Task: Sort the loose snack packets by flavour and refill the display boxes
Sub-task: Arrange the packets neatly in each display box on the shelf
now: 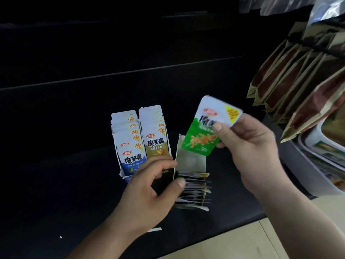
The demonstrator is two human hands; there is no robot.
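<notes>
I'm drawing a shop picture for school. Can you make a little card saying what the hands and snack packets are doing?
right hand: pinches a green-and-white foil snack packet, held up, print facing the camera
left hand: grips the left wall of the white cardboard display box, thumb on its packets
that box: part-filled, edge-on packets at the near end
left row: blue-and-white foil packets, upright
middle row: gold-and-white foil packets, upright
surface: dark shelf

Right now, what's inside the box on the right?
Packets fill the near half of the box; its far half is bare. The green packet hides the back wall.
</notes>
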